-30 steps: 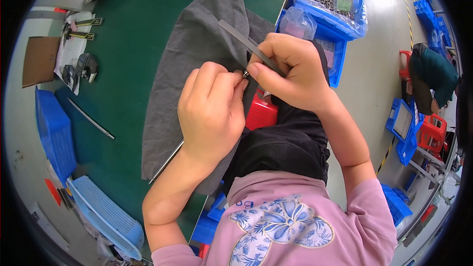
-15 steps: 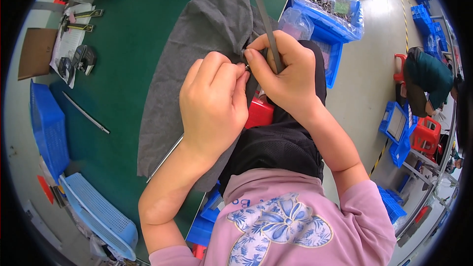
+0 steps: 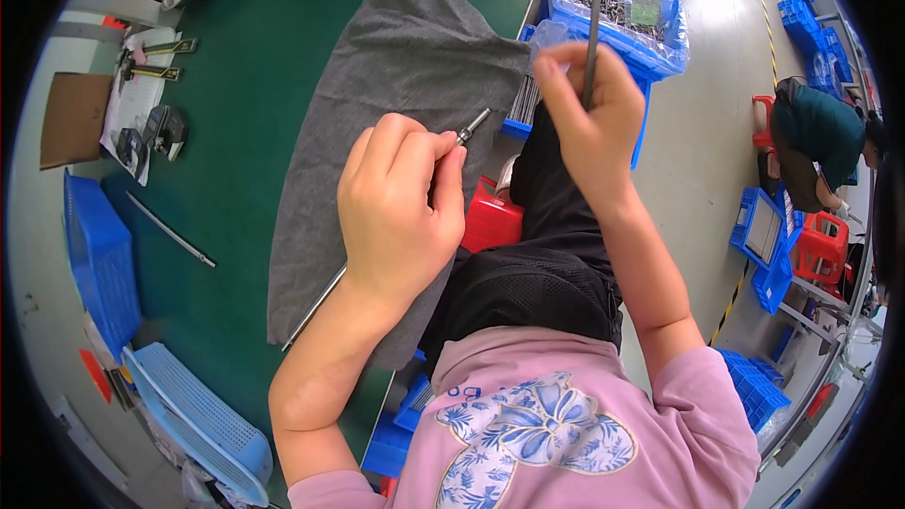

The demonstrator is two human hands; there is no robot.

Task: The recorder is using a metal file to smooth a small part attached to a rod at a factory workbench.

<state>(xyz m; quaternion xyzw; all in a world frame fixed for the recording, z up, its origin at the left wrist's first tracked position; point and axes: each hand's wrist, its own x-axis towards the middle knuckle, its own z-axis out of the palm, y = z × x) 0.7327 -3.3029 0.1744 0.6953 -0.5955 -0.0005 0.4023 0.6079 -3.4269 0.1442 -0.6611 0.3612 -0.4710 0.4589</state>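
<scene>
My left hand (image 3: pixel 401 203) is closed around a slim metal rod (image 3: pixel 480 120). Its stepped, silvery tip sticks out past my thumb and forefinger, pointing up and right. More of the rod shows below my wrist, and my palm hides the middle. Beneath that hand a grey cloth (image 3: pixel 377 66) lies spread over the green table (image 3: pixel 217 160). Apart from it on the right, my right hand (image 3: pixel 594 113) grips a flat, narrow dark strip (image 3: pixel 593 42) that stands up between the fingers. The strip's lower end is hidden in the hand.
Another thin metal rod (image 3: pixel 170 229) lies on the table's left. Blue baskets (image 3: pixel 99 254) line the left edge. A blue bin (image 3: pixel 665 57) of small metal parts stands at upper right. A red stool (image 3: pixel 492 217) is by my legs. A person (image 3: pixel 820 137) bends over at far right.
My right hand has moved right, away from the left hand, with the strip still in it. The cloth is out of its fingers and lies flatter. The rod's tip now shows.
</scene>
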